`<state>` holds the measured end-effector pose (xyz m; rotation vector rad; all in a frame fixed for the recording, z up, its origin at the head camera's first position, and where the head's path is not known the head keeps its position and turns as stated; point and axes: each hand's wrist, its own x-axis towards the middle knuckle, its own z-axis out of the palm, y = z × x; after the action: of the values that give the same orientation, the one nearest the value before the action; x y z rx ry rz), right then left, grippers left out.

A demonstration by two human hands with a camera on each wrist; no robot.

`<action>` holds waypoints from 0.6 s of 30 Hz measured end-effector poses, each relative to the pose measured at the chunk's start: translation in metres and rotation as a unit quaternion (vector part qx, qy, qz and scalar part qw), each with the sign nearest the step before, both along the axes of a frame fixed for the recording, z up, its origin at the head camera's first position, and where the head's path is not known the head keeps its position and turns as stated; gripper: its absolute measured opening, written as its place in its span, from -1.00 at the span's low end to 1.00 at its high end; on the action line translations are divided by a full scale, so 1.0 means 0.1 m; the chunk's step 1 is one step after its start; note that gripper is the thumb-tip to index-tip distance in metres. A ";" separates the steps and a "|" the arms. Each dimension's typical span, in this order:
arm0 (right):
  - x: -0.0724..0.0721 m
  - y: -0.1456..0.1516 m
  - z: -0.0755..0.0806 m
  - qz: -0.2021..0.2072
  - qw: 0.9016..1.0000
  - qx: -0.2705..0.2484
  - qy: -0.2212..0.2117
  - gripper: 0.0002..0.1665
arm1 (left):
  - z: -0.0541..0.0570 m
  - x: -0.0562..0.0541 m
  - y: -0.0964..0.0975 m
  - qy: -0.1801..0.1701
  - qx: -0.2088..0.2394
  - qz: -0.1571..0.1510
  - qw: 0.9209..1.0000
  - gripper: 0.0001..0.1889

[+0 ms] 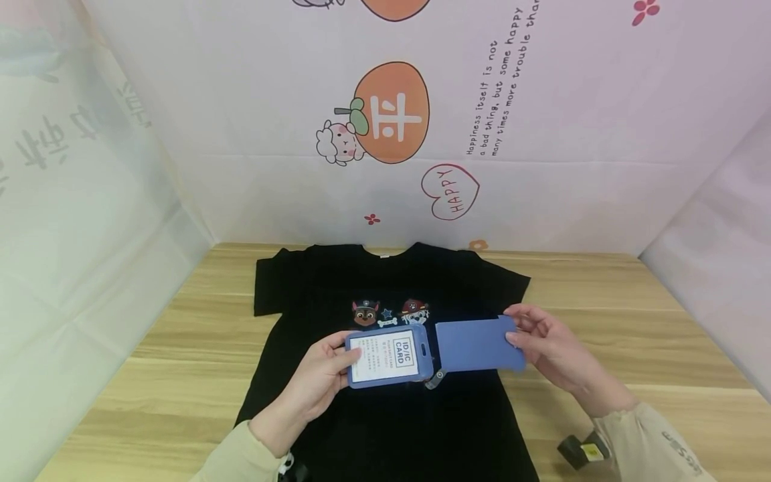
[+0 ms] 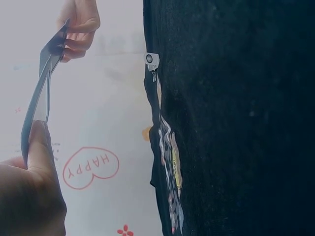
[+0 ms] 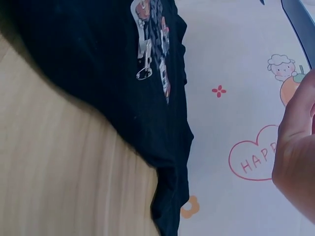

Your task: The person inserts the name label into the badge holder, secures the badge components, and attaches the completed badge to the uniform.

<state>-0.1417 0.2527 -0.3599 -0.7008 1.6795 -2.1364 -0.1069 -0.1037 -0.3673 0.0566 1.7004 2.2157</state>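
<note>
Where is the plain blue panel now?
In the head view, the plain blue panel is held over the right edge of the black T-shirt, between the right hand, which pinches its outer end, and the ID card holder to its left.

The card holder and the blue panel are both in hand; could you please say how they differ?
The card holder frames a white printed insert; the blue panel is plain. The card holder has an end slot; the blue panel shows none. The left hand holds the card holder, the right hand the blue panel. Both are blue.
</note>
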 end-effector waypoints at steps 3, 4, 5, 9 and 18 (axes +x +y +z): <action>0.01 -0.04 0.04 0.004 1.000 0.000 0.001 -0.56 | 0.00 0.00 0.00 -0.001 0.001 -0.002 1.000 -0.60; 0.01 -0.05 0.05 0.003 1.000 0.003 0.002 -0.55 | -0.01 0.00 0.00 -0.001 0.001 -0.003 1.000 -0.60; 0.02 -0.06 0.06 0.002 1.000 0.005 0.002 -0.56 | -0.01 0.00 0.00 -0.002 0.002 -0.003 1.000 -0.60; 0.04 -0.12 0.10 -0.007 1.000 0.016 0.007 -0.57 | 0.00 0.00 0.00 -0.002 0.004 -0.004 1.000 -0.59; 0.08 -0.25 0.14 -0.035 0.998 0.042 0.020 -0.58 | 0.00 0.00 0.01 0.000 0.006 -0.008 1.000 -0.60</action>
<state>-0.1338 0.2274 -0.3463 -0.6735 1.8280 -2.0965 -0.1067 -0.1025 -0.3675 0.0710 1.6813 2.2146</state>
